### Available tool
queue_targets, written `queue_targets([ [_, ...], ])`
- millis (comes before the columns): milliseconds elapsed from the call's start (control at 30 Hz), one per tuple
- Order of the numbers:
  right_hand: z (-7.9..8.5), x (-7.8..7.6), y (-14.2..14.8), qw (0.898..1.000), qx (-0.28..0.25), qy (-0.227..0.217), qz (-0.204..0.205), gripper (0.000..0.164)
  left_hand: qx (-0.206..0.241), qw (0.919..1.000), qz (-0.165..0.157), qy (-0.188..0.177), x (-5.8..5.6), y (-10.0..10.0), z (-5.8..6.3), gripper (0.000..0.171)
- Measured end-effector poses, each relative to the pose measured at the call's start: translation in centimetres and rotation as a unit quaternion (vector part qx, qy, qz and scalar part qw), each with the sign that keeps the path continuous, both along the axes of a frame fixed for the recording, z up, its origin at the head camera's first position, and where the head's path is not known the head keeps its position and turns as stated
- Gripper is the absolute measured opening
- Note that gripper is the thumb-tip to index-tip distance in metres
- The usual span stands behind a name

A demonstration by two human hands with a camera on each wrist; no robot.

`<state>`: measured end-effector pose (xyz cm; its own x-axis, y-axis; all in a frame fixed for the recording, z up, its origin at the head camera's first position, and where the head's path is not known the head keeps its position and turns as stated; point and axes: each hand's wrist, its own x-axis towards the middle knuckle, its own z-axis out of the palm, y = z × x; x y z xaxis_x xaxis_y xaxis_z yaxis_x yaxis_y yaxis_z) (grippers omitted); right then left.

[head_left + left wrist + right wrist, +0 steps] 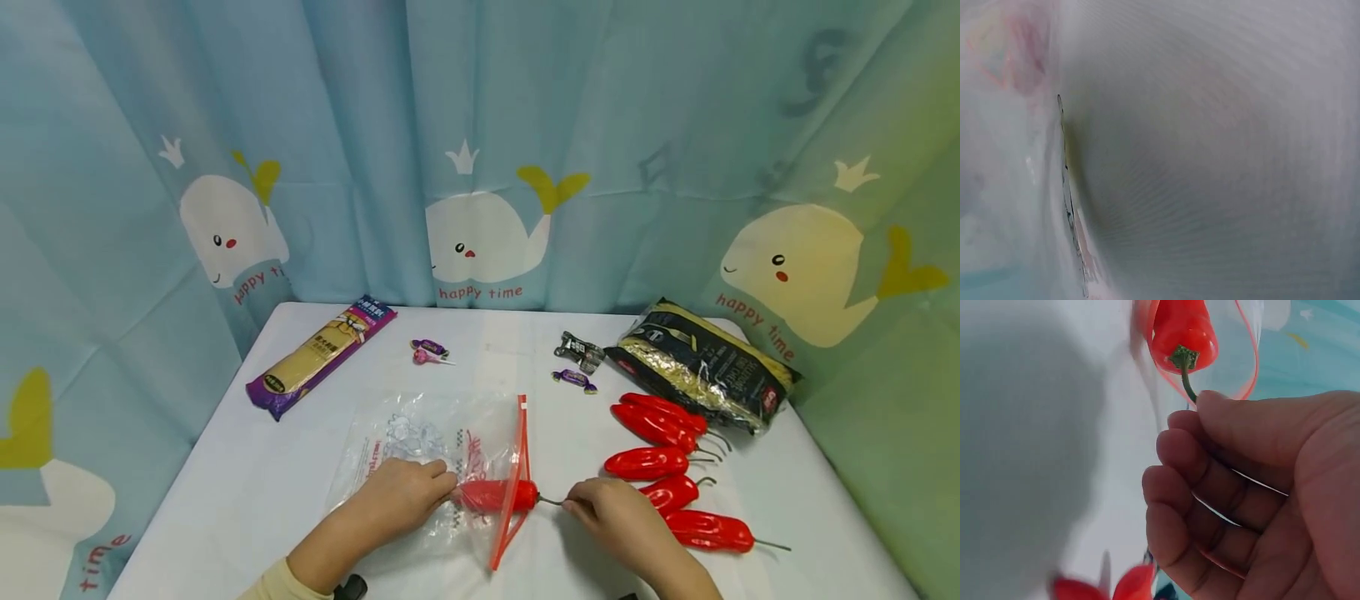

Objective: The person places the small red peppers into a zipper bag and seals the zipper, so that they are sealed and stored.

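Observation:
A clear zip bag (420, 421) with a red zip edge (522, 442) lies on the white table. Inside its mouth sits a red chili pepper (528, 495), its body seen through the plastic and its stem sticking out to the right. My right hand (626, 521) pinches the stem's end between thumb and forefinger, plain in the right wrist view, where the pepper (1185, 334) points away inside the red-edged opening. My left hand (405, 498) grips the bag at the pepper's tip, its fingertips partly hidden. Blurred film or cloth fills most of the left wrist view.
Several red chili peppers (708, 530) lie at the right. Behind them is a black and gold packet (701, 367), with a purple candy (574, 381) and a black-wrapped candy (580, 352) beside it. At back left are a noodle packet (321, 357) and a lollipop (422, 357). A curtain (352, 225) hangs behind.

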<state>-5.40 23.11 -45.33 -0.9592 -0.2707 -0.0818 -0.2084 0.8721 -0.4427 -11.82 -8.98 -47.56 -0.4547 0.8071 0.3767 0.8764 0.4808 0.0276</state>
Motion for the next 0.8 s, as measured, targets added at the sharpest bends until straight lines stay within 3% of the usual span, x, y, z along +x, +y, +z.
queue_targets([
  [100, -0.2, -0.5, -1.2, 1.0, -0.014, -0.012, 0.013, 0.006, -0.012, 0.9999, 0.001, -0.003, 0.0, 0.1, -0.1, 0.015],
  [333, -1.3, -1.7, -3.9, 0.996, -0.051, 0.018, 0.068, 0.01, 0.0, 1.0, -0.006, 0.0, 0.1, 0.0, -0.4, 0.016],
  [500, -2.1, -2.5, -4.9, 0.994, -0.088, -0.013, 0.07, 0.022, 0.006, 0.9999, -0.007, 0.009, 0.2, -0.1, -0.6, 0.017],
  [633, -2.3, -2.5, -4.4, 0.991, -0.108, -0.043, 0.068, 0.012, 0.003, 1.0, -0.004, -0.005, 0.2, -0.2, -0.6, 0.015],
  [800, -1.0, -1.6, -1.9, 0.993, -0.101, -0.018, 0.057, 0.009, -0.004, 0.9998, 0.005, -0.017, 0.2, -0.3, -0.4, 0.015],
])
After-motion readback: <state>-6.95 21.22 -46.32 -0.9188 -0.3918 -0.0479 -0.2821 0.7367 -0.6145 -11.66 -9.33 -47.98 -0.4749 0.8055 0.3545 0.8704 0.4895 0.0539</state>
